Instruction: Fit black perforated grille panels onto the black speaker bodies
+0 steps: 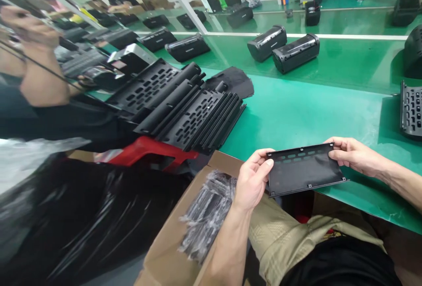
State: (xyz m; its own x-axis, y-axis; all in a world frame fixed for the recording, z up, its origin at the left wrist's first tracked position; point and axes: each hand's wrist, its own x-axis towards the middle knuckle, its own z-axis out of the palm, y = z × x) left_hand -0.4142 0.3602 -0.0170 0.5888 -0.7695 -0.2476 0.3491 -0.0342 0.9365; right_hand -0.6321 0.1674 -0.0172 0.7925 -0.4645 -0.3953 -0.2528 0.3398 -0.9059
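I hold a flat black plastic panel [305, 169] with a row of slots along its far edge, level over the near edge of the green table [296, 105]. My left hand [252, 178] grips its left end, thumb on top. My right hand [351, 154] pinches its right end with curled fingers. Below my left forearm sits a cardboard box [171, 251] with black parts in clear wrap [207, 213].
A stack of black slotted panels [184, 110] lies on the table's left, above a red stool [148, 152]. Black speaker housings [295, 53] stand on the green belt behind. Another slotted panel [412, 110] lies at right. Other people work at left and across the line.
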